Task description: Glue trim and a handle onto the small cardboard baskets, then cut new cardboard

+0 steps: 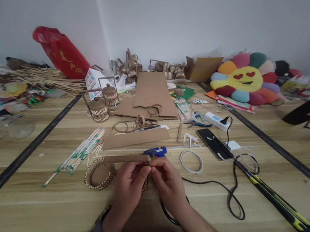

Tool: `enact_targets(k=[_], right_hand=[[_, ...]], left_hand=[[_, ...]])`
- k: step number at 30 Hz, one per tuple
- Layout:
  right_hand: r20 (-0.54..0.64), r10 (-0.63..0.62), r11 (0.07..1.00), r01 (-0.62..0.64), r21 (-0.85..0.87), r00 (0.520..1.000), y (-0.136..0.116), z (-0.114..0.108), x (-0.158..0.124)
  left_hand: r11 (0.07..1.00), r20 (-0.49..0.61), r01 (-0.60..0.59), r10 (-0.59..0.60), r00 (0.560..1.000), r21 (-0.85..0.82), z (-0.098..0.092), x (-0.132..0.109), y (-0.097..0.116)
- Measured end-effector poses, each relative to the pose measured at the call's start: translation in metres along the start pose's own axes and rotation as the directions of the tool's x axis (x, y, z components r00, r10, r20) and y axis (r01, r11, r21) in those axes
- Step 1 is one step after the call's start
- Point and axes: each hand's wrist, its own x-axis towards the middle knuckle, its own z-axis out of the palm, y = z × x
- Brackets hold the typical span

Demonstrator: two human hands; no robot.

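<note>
Pinching noted on both sides: left hand (128, 189) and right hand (167, 184) meet fingertip to fingertip at the right end of a brown cardboard strip (126, 159), each closed on it between thumb and fingers. Wrists rest low over the table (43, 220); dark watch (101, 228) on the left wrist.

Strip position: level, just above the table, near centre front. Its left end reaches over a stick ring (96, 176) that lies flat; whether the two touch cannot be told. A second piece of stick work shows under the left hand, mostly hidden.

Surroundings:
- Blue glue gun (156, 152) just behind the fingertips, on its side.
- Tape ring (191, 161) flat, right of the right hand.
- Phone (213, 143) face up, further right.
- Black cable (223, 194) loops from under the right wrist toward the phone.
- Cardboard sheet (135, 138) behind the glue gun.
- Chopsticks (80, 153) bundled, left of the sheet.
</note>
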Motion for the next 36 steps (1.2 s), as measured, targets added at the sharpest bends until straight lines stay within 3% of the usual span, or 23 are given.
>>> enact_targets(k=[8, 13, 20, 29, 36], right_hand=[[-0.037, 0.013, 1.0, -0.012, 0.023, 0.999, -0.004, -0.003, 0.002], [-0.031, 0.15, 0.975, -0.143, 0.17, 0.988, -0.003, -0.001, 0.005], [-0.003, 0.383, 0.84, -0.347, 0.416, 0.924, -0.008, 0.005, -0.003], [-0.073, 0.27, 0.931, -0.241, 0.275, 0.96, -0.011, 0.003, -0.004], [0.066, 0.314, 0.876, -0.316, 0.364, 0.947, -0.007, -0.002, 0.011]], left_hand=[[0.999, 0.007, -0.007, 0.007, 1.0, 0.046, -0.003, 0.001, 0.001], [0.999, 0.015, -0.021, 0.021, 1.0, 0.04, -0.003, 0.0, 0.001], [0.999, 0.03, 0.013, -0.014, 0.999, 0.039, -0.003, 0.0, 0.001], [1.0, 0.043, -0.004, 0.004, 0.999, 0.019, -0.003, 0.001, 0.003], [0.998, 0.064, 0.005, -0.001, 0.998, -0.062, -0.003, 0.002, 0.005]])
